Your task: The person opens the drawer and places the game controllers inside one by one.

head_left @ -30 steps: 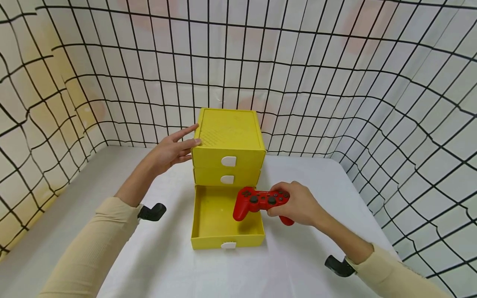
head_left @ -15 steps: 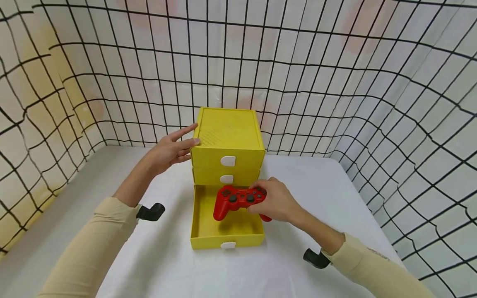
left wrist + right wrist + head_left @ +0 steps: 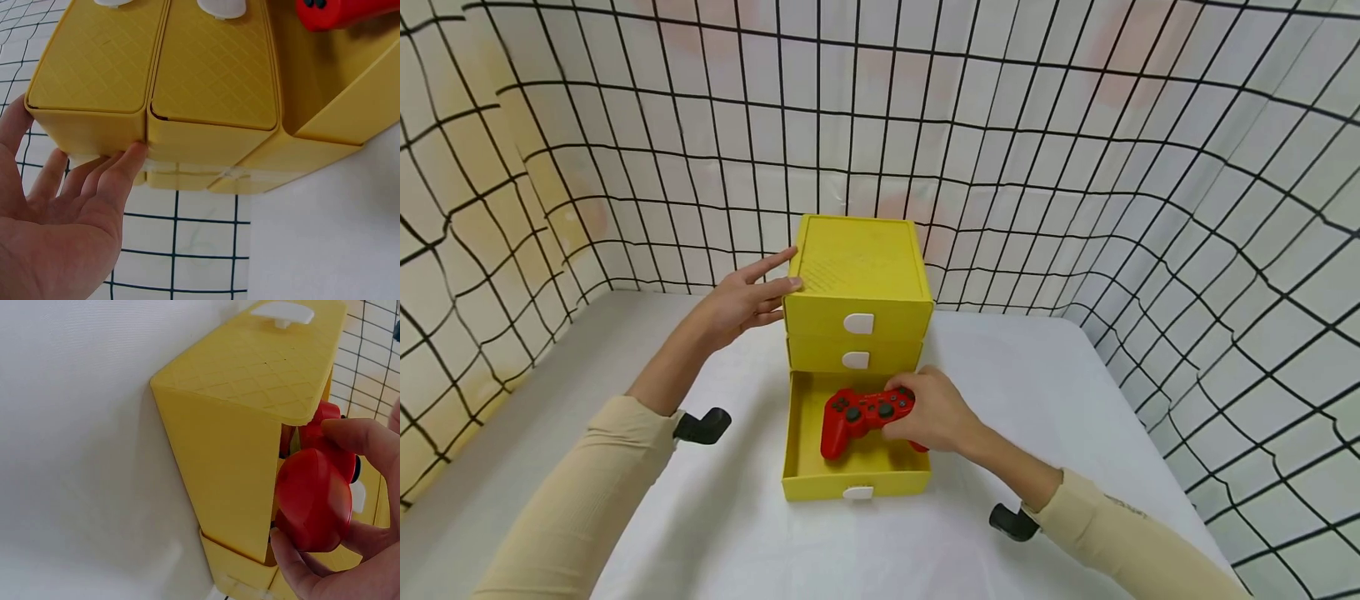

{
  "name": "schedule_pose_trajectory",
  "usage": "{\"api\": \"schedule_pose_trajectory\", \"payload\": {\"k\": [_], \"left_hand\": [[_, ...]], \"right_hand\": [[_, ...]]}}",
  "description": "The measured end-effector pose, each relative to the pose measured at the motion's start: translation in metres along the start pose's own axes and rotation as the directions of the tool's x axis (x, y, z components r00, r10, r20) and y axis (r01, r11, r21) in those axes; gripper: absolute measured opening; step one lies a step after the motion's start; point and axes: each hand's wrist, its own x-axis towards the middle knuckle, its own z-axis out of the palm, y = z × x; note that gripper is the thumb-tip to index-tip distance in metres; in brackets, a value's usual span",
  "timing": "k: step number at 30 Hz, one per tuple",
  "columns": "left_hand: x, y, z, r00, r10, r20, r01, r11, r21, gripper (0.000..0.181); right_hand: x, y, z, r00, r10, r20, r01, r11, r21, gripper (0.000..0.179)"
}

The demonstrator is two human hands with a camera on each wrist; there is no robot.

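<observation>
A yellow drawer unit (image 3: 861,260) stands on the table, its bottom drawer (image 3: 856,487) pulled out and the two upper ones pushed in. My left hand (image 3: 733,310) rests against the unit's upper left side, fingers extended; in the left wrist view the fingertips (image 3: 134,153) touch its side wall. With thumb and fingers, my right hand (image 3: 934,410) grips a red game controller (image 3: 844,433) by its right end. Tilted, the controller is low within the open drawer; I cannot tell whether it touches the floor. In the right wrist view its rounded handle (image 3: 314,500) is beside the drawer wall.
White cloth covers the table (image 3: 1037,367). Black wire mesh (image 3: 880,117) surrounds it at the back and both sides, with pale sheeting behind. White tabs (image 3: 857,323) mark the drawer fronts. A black wrist-camera mount (image 3: 703,427) juts from the left cuff.
My right hand has carried the controller leftward from the drawer's right edge and lowered it into the drawer. My left hand has stayed against the unit.
</observation>
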Motion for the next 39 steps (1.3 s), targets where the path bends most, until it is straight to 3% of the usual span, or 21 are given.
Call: {"api": "schedule_pose_trajectory", "payload": {"k": [14,24,39], "left_hand": [[0.000,0.001,0.000,1.000,0.001,0.004,-0.001,1.000,0.008,0.075],[0.000,0.000,0.000,1.000,-0.006,-0.005,0.006,1.000,-0.001,0.076],[0.001,0.000,0.000,1.000,-0.004,-0.003,0.004,1.000,-0.009,0.076]], "right_hand": [[0.012,-0.002,0.010,0.998,-0.062,-0.013,0.061,0.996,-0.072,0.035],[0.015,-0.004,0.017,0.994,-0.020,0.105,0.027,0.998,-0.064,0.041],[0.018,0.003,0.023,0.990,-0.011,0.142,0.025,0.995,-0.098,0.049]]}}
